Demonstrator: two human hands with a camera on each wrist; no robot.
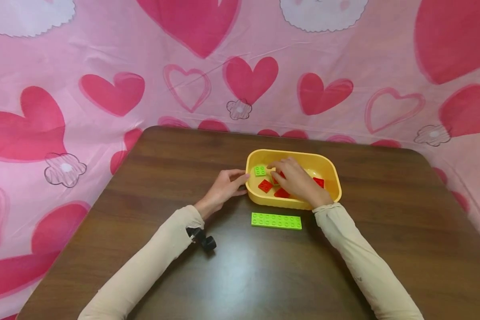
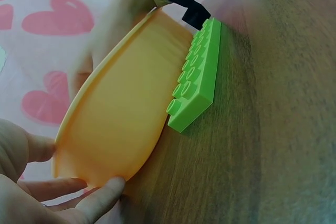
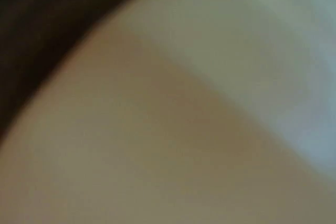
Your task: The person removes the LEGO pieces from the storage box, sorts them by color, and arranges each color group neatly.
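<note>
In the head view, a yellow plastic tub (image 1: 292, 203) holds several red and green building bricks. My left hand (image 1: 225, 186) is at the tub's left end, fingers extended. The left wrist view shows its fingertips (image 2: 113, 184) touching the outer wall near the rim. My right hand (image 1: 298, 180) reaches over the tub's front rim, its thumb and forefinger apart above a red brick (image 1: 277, 178) that it partly covers. A light green brick (image 1: 260, 170) and another red brick (image 1: 265, 186) lie left of it. The right wrist view is blurred, showing no brick.
A long light green brick (image 1: 276, 221) with two rows of studs lies on the brown wooden table (image 1: 240, 275) just in front of the tub. Another red brick (image 1: 319, 182) is at the tub's right side. A pink heart-patterned cloth (image 1: 208, 89) hangs behind the table.
</note>
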